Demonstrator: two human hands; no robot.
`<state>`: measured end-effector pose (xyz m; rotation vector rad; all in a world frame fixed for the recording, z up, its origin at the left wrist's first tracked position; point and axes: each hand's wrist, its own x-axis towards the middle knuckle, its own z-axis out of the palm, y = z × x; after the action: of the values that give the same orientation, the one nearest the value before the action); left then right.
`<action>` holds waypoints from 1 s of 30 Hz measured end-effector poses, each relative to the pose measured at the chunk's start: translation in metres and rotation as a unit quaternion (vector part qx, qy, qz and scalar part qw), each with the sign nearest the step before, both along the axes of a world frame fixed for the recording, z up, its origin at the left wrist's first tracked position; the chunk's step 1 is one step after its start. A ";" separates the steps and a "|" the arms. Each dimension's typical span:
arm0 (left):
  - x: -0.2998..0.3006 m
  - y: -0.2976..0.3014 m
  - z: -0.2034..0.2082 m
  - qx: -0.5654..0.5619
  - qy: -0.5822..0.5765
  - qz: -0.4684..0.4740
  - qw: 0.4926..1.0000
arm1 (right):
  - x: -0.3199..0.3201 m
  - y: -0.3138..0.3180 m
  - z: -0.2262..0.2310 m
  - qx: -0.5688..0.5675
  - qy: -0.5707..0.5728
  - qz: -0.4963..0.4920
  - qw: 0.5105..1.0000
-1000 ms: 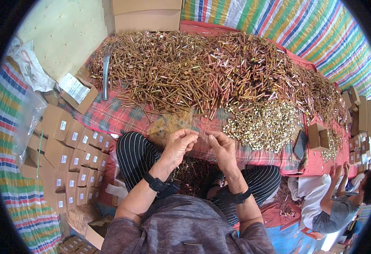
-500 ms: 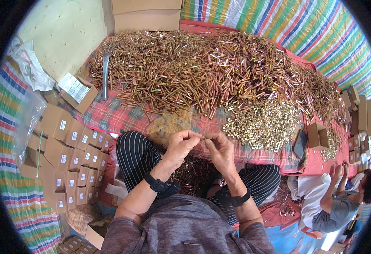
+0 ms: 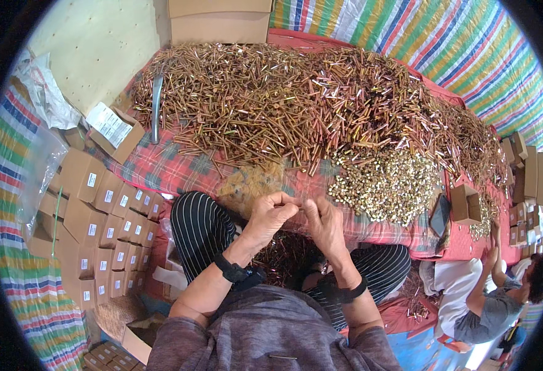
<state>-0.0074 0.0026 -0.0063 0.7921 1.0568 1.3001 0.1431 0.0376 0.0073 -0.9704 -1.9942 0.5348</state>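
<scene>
Both hands meet over my lap, in front of the cloth-covered work surface [image 3: 181,164]. My left hand [image 3: 269,221] is closed in a pinch, thumb against forefinger; a tiny dark bit shows at its fingertips, too small to name. Close beside it, my right hand [image 3: 324,227] has thumb and fingers pressed together, and anything in them is hidden. Beyond the hands lies a long heap of slim copper-coloured metal rods [image 3: 253,102]. Nearer, to the right, is a pile of small brass-coloured metal pieces [image 3: 386,188]. A brown furry patch [image 3: 251,185] lies just past my left hand.
A curved metal bar [image 3: 157,110] rests at the heap's left end. Labelled cardboard boxes [image 3: 92,229] are stacked at left. A small open box [image 3: 465,204] and a dark phone-like slab [image 3: 439,215] lie at right. Another person [image 3: 500,303] sits at far right, reaching to the surface.
My fingertips have drawn slightly apart, the right hand turning more upright. The other person's hand has reached farther forward toward the small pieces by the open box.
</scene>
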 end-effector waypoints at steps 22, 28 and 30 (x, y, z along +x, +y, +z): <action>-0.084 0.051 -0.043 -0.104 0.675 0.205 0.701 | -0.040 0.093 -0.058 -0.006 -0.199 -0.124 0.972; -0.084 0.048 -0.051 -0.039 0.605 0.218 0.765 | -0.031 0.088 -0.065 0.045 -0.201 -0.100 0.973; -0.074 0.046 -0.050 -0.009 0.591 0.219 0.777 | -0.028 0.085 -0.066 0.034 -0.215 -0.106 0.970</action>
<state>-0.0809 0.0484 -0.0566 1.4731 2.3622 1.0821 0.1150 0.1227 -0.0592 -1.3227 -2.2289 0.1402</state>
